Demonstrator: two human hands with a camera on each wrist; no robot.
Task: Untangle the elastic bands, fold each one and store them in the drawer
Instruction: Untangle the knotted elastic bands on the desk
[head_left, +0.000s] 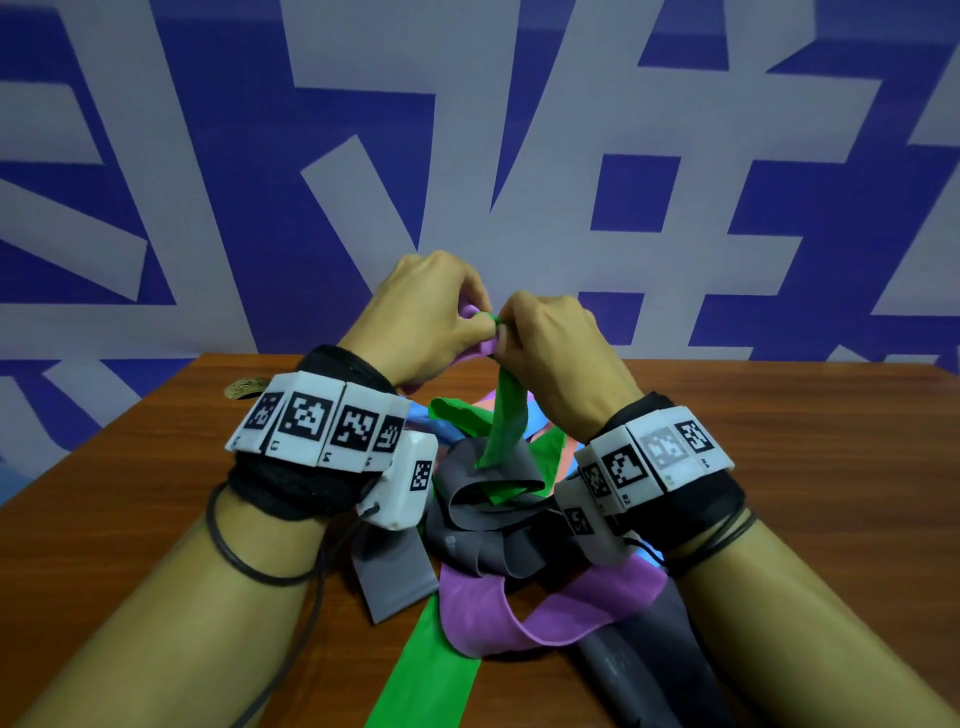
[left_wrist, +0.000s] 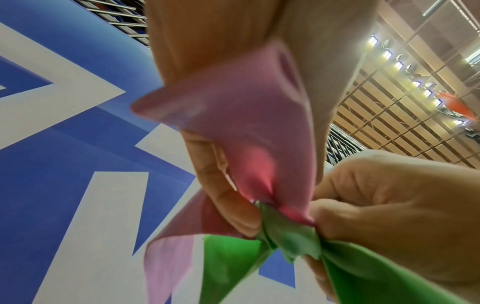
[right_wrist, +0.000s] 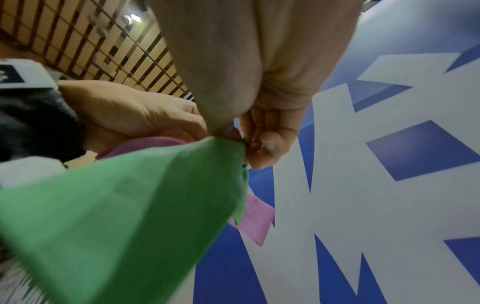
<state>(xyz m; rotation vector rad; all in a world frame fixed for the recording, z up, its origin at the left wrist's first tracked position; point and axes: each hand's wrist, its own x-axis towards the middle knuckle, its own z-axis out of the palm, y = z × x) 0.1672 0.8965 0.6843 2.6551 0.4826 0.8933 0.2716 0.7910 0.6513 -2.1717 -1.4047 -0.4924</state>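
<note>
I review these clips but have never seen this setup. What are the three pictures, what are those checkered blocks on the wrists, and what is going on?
No robot: a person with cameras on the head and each wrist. The checkered blocks are marker tags strapped to the wrists. The head view looks down on a wooden table with a tangled pile of elastic bands. The wrist views look along each hand. The left hand pinches a purple band, the right hand a green band, at a knot joining them.

A heap of tangled elastic bands (head_left: 498, 499) fills the middle of the wooden table (head_left: 810, 447) between both forearms. Bare tabletop lies open on either side. A small brass-coloured object (head_left: 243, 388) sits far left.
</note>
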